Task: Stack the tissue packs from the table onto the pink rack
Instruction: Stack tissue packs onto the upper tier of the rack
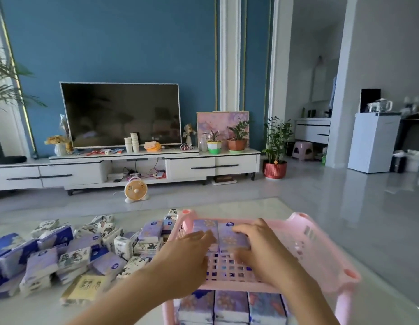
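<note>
The pink rack (pixel 339 285) stood at the near right of the table (pixel 239 205). Its lower level looked already filled, with a row of purple tissue packs (pixel 229 306) side by side under the near rim. The top shelf (pixel 232 270) seemed barely begun. Only two packs lay on it, touching each other at its far left corner, and the rest of the pink lattice, near and to the right, was bare.

Both hands were on that pair. The left hand (pixel 187 249) reached in from the left, its fingers stretched out fairly straight and resting on the left purple pack (pixel 203 227), pressing rather than gripping. The right hand (pixel 257 240) covered the right purple pack (pixel 229 240). Its thumb lay toward the far edge and its fingers curled over the near edge, so it appeared to grip that pack, though motion blur softened the outline. The step in hand was probably squaring the two packs into place.

Much of the job was left. A large loose heap of tissue packs (pixel 70 256) lay across the near left of the table, purple, dark blue, white-patterned and one yellowish, some just beside the rack's left side. None of these were stacked.
</note>
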The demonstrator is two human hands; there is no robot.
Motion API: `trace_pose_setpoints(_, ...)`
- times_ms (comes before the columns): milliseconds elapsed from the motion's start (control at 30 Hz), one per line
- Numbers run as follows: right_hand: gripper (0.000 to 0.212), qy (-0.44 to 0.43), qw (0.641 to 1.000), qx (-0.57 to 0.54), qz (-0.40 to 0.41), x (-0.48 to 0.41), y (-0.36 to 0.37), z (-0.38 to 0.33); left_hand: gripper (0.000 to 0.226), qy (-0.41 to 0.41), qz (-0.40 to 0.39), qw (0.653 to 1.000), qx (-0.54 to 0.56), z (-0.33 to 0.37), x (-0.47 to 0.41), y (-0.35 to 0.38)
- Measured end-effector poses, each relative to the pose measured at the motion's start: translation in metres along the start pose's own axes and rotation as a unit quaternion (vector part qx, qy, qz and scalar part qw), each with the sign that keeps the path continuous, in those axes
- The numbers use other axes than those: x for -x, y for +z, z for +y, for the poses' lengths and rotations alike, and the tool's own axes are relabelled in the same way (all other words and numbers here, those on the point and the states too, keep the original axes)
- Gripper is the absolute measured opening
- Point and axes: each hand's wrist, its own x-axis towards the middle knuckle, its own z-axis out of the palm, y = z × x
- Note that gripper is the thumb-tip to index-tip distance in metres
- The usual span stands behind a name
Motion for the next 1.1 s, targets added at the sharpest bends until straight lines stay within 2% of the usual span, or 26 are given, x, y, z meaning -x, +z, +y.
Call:
trace_pose_setpoints(133,0.033,-0.005,1.000,0.000,0.031,-0.001,0.000,0.002,0.057,0.004,-0.028,1.000,0.002,0.000,0.002,0.000)
trace_pose_setpoints(267,0.021,0.004,0.999,0.035,0.016,0.000,0.005,0.001,0.064,-0.007,-0.050,0.998,0.043,-0.002,0.001,-0.003)
trace_pose_setpoints(467,0.047,0.016,0.998,0.046,-0.033,-0.006,0.008,0.004,0.064,0.004,-0.059,0.998,-0.016,0.000,0.000,-0.002)
trace_pose_setpoints(667,0.041,0.024,0.998,0.032,-0.040,0.000,0.003,-0.001,0.059,0.018,-0.042,0.998,-0.039,0.000,0.001,0.001)
trace_pose_setpoints(767,0.045,0.023,1.000,0.017,-0.005,0.002,0.004,-0.002,0.064,0.025,-0.035,0.996,-0.073,0.000,0.001,0.003)
trace_pose_setpoints(867,0.043,0.027,0.994,-0.007,0.110,0.008,-0.001,-0.005,0.066,0.010,0.056,0.998,0.005,0.001,0.008,0.003)
trace_pose_setpoints(967,0.030,-0.031,0.972,-0.048,0.229,0.019,-0.002,-0.018,0.051,0.017,0.221,0.965,0.144,-0.001,0.024,0.005)
trace_pose_setpoints(1033,0.022,-0.113,0.959,-0.074,0.249,0.031,0.003,-0.044,0.042,0.012,0.305,0.938,0.167,-0.012,0.043,0.011)
trace_pose_setpoints(1100,0.018,-0.203,0.949,-0.102,0.217,0.044,0.018,-0.073,0.037,0.018,0.360,0.922,0.139,-0.033,0.068,0.023)
